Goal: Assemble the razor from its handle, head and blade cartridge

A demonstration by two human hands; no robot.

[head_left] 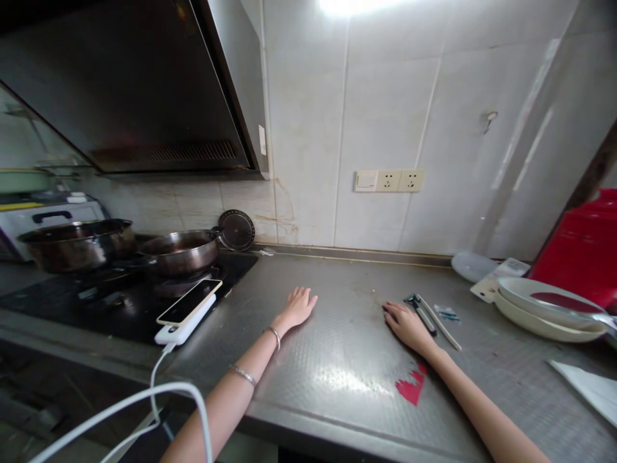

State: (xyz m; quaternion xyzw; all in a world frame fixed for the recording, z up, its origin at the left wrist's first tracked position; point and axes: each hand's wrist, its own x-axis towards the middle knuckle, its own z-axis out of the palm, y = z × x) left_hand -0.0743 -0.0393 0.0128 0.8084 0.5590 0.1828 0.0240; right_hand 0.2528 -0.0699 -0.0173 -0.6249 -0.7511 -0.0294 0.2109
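Note:
My left hand (295, 308) lies on the metal countertop (337, 334), fingers stretched out and nothing in it. Two bracelets circle that wrist and forearm. Palm down on the same surface, my right hand (405, 326) is open and holds nothing. Just right of it are a dark-handled tool like a razor (424, 316) and a pale curved strip (439, 323). Beyond those sits a small clear packet (447, 314) with dark bits. A jagged piece of red paper (411, 387) lies below my right hand, near the forearm.
At left, a phone on a white power bank (187, 308) with a cable rests at the edge of the black stove (125, 321). Steel pots (186, 260) stand on it beneath the range hood (144, 96). Pale bowls (544, 318) and a red container (573, 251) stand at right.

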